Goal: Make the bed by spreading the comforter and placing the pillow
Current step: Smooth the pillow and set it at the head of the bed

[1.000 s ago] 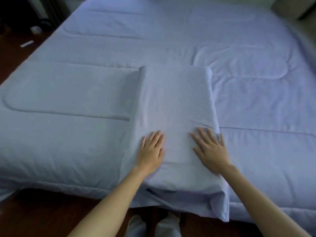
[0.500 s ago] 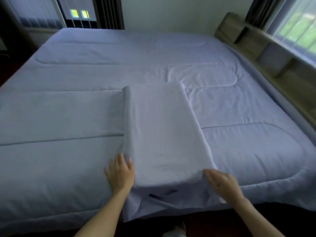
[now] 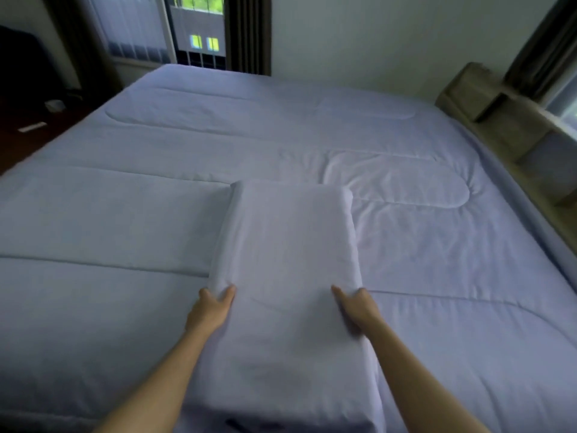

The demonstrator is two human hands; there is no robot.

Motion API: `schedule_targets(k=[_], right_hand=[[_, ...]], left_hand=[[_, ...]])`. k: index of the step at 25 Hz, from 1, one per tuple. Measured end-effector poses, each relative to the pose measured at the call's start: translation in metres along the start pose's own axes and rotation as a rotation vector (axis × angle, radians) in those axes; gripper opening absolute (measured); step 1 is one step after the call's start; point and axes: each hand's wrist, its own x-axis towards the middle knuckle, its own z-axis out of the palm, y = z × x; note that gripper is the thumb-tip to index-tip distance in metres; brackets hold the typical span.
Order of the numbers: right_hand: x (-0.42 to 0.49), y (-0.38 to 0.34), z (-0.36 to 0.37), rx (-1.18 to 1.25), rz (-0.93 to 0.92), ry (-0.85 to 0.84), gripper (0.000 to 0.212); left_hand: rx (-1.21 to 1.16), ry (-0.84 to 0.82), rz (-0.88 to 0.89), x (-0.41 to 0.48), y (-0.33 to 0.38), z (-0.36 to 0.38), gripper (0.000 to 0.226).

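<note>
Bed [image 3: 515, 354]: is being covered from edge to edge by the comforter; only the near edge and the right-hand side are being shown dropping away.
Comforter [image 3: 281, 129]: pale lavender, is being seen spread flat over the whole bed, with long stitched channels running across it and light creasing to the right of the pillow.
Wall [image 3: 374, 35]: plain and pale, is being shown behind the far edge of the bed.
Headboard shelf [image 3: 496, 120]: wooden, with open compartments, is being seen along the right side of the bed, under a bright window.
Curtains [image 3: 246, 32]: dark, are being shown hanging beside a far window with vertical bars.
Pillow [image 3: 290, 245]: in a case matching the comforter, is being held lying lengthwise on top of the comforter, near the front edge of the bed and about midway across; its near end is being shown overhanging that edge.
Left hand [image 3: 212, 307]: is being seen clenched on the pillow's left long edge, thumb on top and fingers tucked beneath the fabric.
Right hand [image 3: 356, 306]: is being seen grasping the pillow's right long edge, thumb laid over the top, fingers hidden at the side.
</note>
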Motion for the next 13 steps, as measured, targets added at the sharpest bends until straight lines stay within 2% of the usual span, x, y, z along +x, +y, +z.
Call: schedule_targets(k=[2, 4, 8, 13], right_hand=[[0.011, 0.007, 0.009, 0.039, 0.060, -0.004, 0.086], [0.017, 0.008, 0.011, -0.005, 0.073, 0.008, 0.082], [0.025, 0.002, -0.004, -0.091, -0.086, -0.080, 0.062], [0.012, -0.004, -0.027, 0.003, -0.199, -0.077, 0.043]], left_hand=[[-0.024, 0.008, -0.056, 0.002, 0.002, 0.002, 0.085], [-0.002, -0.001, -0.066, 0.002, 0.004, -0.002, 0.087], [0.063, 0.038, -0.002, -0.005, 0.008, -0.009, 0.068], [0.063, 0.249, 0.085, -0.022, 0.019, 0.001, 0.044]])
